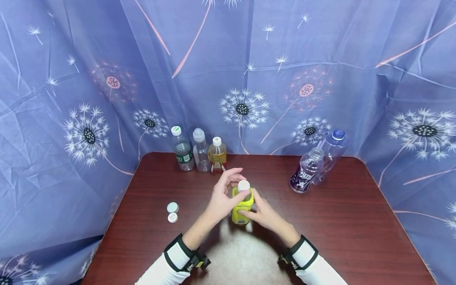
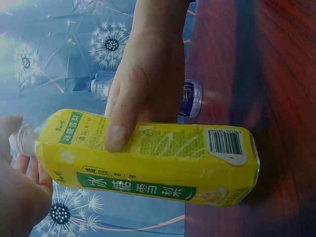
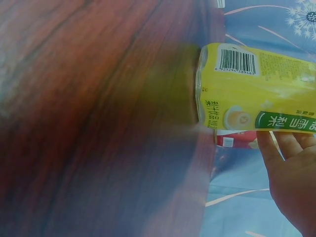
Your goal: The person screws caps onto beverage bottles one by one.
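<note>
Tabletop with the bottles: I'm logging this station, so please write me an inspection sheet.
Surface: red-brown table, wood-grained, pale glare at the near side.
Job's things: yellow bottle, white cap at its top.
Clutter: green-labelled bottle, clear bottle and amber bottle rear left; purple-labelled bottle and blue-tinted bottle rear right; two loose lids at left.
Hands: right hand grips the yellow bottle's body; left hand is at the white cap, pinch unclear.
Cables: nothing seen.
Surroundings: blue dandelion-print cloth behind and at both sides.

The green-panelled bottle (image 2: 153, 163) is yellow, the table (image 1: 356, 221) red-brown, the curtain (image 1: 199, 99) dandelion-patterned blue.
</note>
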`<state>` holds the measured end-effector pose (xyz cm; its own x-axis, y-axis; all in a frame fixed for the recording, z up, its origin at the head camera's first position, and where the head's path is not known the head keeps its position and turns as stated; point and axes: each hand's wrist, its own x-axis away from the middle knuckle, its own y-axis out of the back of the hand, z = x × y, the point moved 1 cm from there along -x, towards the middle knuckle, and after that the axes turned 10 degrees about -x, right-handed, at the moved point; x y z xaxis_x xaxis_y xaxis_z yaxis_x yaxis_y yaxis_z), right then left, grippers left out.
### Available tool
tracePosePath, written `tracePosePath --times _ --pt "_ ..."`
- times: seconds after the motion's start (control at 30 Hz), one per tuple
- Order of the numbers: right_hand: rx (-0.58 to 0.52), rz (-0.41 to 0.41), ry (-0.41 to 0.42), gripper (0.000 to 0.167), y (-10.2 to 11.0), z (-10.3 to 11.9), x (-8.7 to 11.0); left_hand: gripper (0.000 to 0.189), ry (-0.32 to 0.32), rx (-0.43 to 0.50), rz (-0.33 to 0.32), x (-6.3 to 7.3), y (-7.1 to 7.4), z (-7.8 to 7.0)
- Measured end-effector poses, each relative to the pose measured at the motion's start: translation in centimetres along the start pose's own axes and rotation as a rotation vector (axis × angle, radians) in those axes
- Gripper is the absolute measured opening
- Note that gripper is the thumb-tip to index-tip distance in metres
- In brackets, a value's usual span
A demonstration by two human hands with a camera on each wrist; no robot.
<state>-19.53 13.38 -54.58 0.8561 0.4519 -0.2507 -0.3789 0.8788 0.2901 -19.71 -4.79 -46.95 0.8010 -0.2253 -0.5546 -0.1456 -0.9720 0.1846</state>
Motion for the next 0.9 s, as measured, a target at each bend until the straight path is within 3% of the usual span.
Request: tracePosePath --times 0.5,0.9 --pt "-0.018 0.007 -0.015 0.063 0.08 -0.25 0.15 0.058 -0.018 0.009 0.012 0.18 0.18 0.08" --pt "-0.019 0.013 0.005 0.059 0.18 -0.22 0.01 0.057 0.011 0.020 0.000 0.05 0.04 0.13"
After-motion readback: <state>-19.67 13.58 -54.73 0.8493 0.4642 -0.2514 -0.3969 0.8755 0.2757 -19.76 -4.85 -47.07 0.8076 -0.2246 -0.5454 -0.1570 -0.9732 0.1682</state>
